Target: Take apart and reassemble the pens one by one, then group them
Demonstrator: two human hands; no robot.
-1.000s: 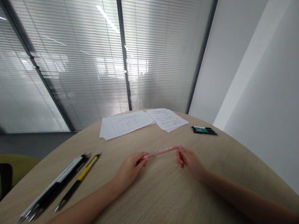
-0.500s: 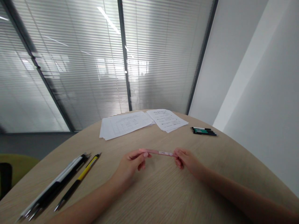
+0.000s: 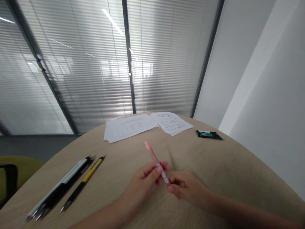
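Note:
A slim pink pen point(image 3: 152, 153) with a pale printed label is held above the table, tilted so that one end points up and to the left. My left hand point(image 3: 145, 178) pinches it around its middle between thumb and fingers. At the lower end, my right hand point(image 3: 187, 186) has its thumb and forefinger closed on the tip, which the fingers partly hide. To the left of my hands lies a yellow and black pen point(image 3: 88, 178), beside a bundle of several white and black pens point(image 3: 63, 184).
Printed sheets point(image 3: 128, 127) and another stack of papers point(image 3: 171, 123) lie at the far side of the round wooden table point(image 3: 114, 165). Several black, green and white pens point(image 3: 208, 135) rest at the right. A green chair point(image 3: 26, 170) stands left, and a wall point(image 3: 269, 105) rises on the right.
The pink pen has turned from nearly level to steeply slanted. My left hand has shifted from its end to its middle, and my right hand has come lower and closer to the left.

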